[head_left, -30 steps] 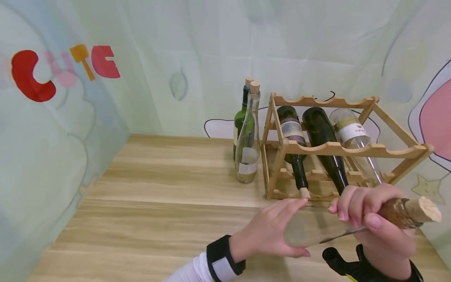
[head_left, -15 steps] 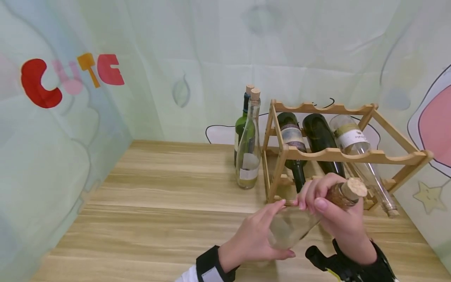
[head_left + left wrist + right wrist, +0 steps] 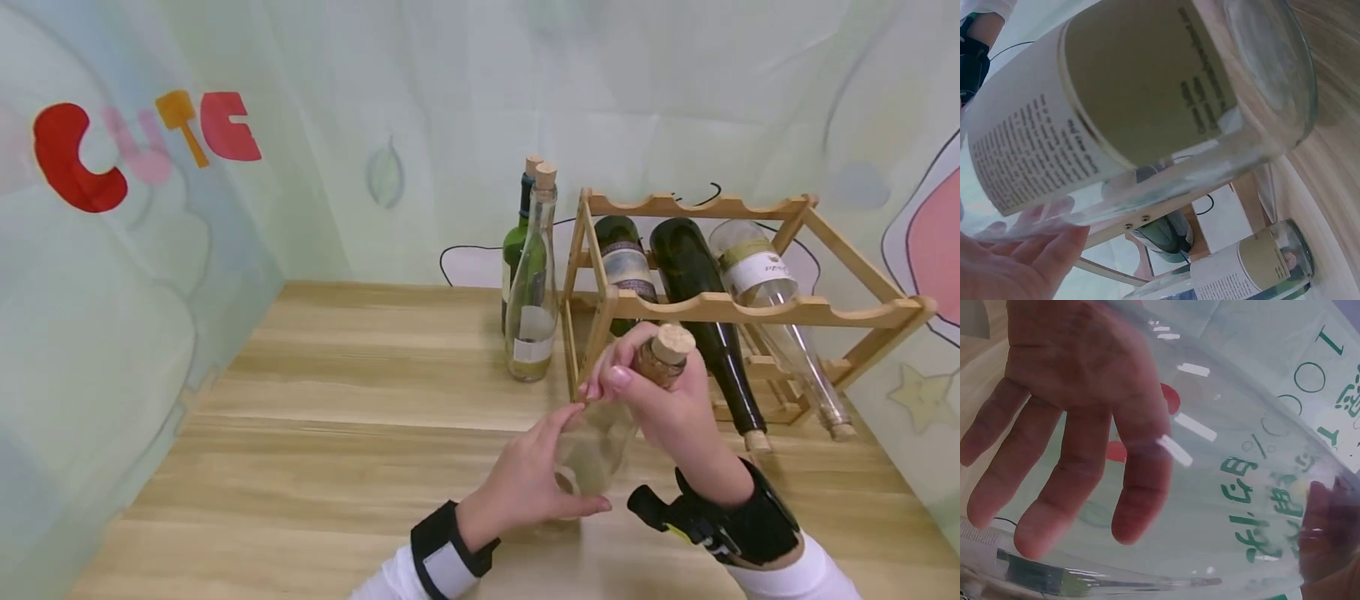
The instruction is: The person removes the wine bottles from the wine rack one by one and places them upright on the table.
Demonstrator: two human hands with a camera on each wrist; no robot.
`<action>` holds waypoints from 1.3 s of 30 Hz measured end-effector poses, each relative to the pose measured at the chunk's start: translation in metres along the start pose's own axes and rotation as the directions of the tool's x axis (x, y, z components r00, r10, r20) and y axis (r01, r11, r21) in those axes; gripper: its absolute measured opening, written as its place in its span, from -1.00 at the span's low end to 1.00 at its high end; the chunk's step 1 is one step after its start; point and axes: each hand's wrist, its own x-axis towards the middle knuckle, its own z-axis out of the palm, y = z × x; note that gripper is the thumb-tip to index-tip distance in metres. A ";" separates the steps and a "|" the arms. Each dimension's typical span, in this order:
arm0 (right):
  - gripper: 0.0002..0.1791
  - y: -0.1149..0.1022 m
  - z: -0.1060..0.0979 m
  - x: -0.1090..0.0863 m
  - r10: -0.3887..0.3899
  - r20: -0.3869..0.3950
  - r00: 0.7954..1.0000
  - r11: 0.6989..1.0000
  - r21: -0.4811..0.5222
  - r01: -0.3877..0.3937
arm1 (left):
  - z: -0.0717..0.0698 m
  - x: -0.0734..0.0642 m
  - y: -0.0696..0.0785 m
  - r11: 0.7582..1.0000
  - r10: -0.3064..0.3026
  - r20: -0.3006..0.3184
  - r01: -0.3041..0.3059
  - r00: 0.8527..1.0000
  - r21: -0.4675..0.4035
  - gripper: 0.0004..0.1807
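Note:
Both hands hold a clear glass bottle [image 3: 596,446] in front of the rack, tilted, with its corked neck up and to the right. My right hand [image 3: 671,408] grips the neck just below the cork [image 3: 673,343]. Lower down, my left hand [image 3: 513,483] cups the body near the base, thumb on the near side and fingers round the far side. The left wrist view shows the bottle's white and olive label [image 3: 1141,81] close up. In the right wrist view, the left hand's spread fingers [image 3: 1085,456] appear against the glass.
A wooden wine rack [image 3: 802,310] holds a labelled green bottle [image 3: 626,267], a dark bottle [image 3: 712,321] and a clear bottle [image 3: 772,287], lying neck forward. Left of the rack stand a corked clear bottle [image 3: 531,325] and a green one [image 3: 514,242] on the wooden table [image 3: 360,367].
The bottle and my right hand have moved left across the rack's front, and the neck has risen toward upright. My left hand has shifted slightly left, still around the base end.

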 end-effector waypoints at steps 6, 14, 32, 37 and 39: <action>-0.89 0.005 0.001 0.012 0.062 -0.083 0.995 0.991 -0.114 -0.072 | -0.005 0.007 -0.004 0.998 -0.068 -0.011 0.067 0.998 -0.017 0.09; -0.87 0.016 0.003 0.017 0.050 -0.173 0.984 0.944 -0.314 -0.103 | -0.006 0.009 -0.011 0.995 -0.088 -0.052 0.085 0.995 -0.046 0.10; -0.75 0.048 0.001 0.009 0.022 -0.164 0.986 0.915 -0.393 -0.086 | -0.002 0.008 -0.027 0.988 -0.144 -0.131 0.135 0.981 -0.072 0.00; -0.70 0.061 -0.001 0.011 0.027 -0.137 0.990 0.926 -0.371 -0.076 | -0.004 0.011 -0.033 0.986 -0.165 -0.153 0.158 0.974 -0.055 -0.02; -0.70 0.065 -0.001 0.013 0.023 -0.134 0.991 0.929 -0.362 -0.071 | -0.005 0.013 -0.035 0.985 -0.172 -0.159 0.167 0.972 -0.046 -0.02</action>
